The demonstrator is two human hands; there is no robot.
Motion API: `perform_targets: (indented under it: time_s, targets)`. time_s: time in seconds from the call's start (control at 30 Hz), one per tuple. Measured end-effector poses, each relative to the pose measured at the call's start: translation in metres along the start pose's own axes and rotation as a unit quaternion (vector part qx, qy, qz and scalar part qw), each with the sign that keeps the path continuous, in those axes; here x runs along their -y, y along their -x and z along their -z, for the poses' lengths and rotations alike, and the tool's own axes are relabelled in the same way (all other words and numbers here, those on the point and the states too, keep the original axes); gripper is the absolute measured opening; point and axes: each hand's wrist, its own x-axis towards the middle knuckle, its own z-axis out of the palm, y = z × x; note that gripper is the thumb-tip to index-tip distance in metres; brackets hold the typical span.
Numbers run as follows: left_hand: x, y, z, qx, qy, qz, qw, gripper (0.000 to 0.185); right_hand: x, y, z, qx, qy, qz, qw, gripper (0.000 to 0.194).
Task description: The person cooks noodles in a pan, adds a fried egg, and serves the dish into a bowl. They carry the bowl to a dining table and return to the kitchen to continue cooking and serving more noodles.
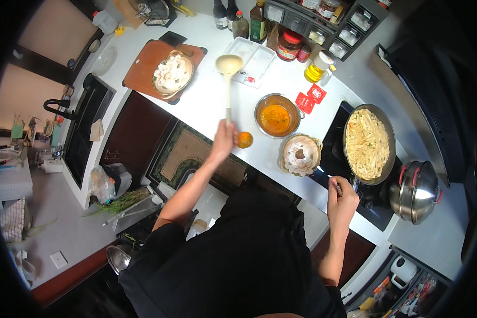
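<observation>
My left hand (224,139) grips the handle of a cream-coloured ladle (229,65), whose bowl is up over the counter. An orange round thing (245,140), perhaps a small bowl of a spoon, lies beside that hand. My right hand (342,196) is closed on a metal utensil (337,189), mostly hidden by the fingers. A steel pot (261,126) with orange-red soup stands between the hands. Near my right hand sits a patterned bowl (301,156) with pale slices around a brown centre. The frying pan (369,143) holds yellowish strips with green bits on the black cooktop (377,216).
A brown cutting board (137,75) bears another bowl (173,75) of pale slices. Along the back stand a plastic tray (252,59), an oil jug (318,69), jars and bottles. Red packets (305,102) lie behind the pot. A lidded steamer (415,192) stands at right, a sink (88,131) at left.
</observation>
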Motion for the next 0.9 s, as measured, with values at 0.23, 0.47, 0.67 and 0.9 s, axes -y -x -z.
perform_targets:
  time_s: [0.23,0.47,0.67,0.9]
  targets:
    - [0.041,-0.061,0.035,-0.153,-0.233,-0.116,0.953,0.033,-0.006,0.007,0.011,-0.009,0.032,-0.035,0.999,0.01]
    - [0.054,-0.117,0.003,-0.163,-0.338,-0.271,0.886,0.043,-0.028,0.016,0.041,-0.114,0.038,-0.045,0.992,0.019]
    - [0.062,-0.144,-0.009,-0.149,-0.382,-0.244,0.879,0.049,-0.062,0.024,0.108,-0.254,0.006,0.014,0.967,0.042]
    - [0.076,-0.155,-0.004,-0.104,-0.426,-0.215,0.873,0.053,-0.153,0.019,0.107,-0.274,-0.301,-0.183,0.895,0.046]
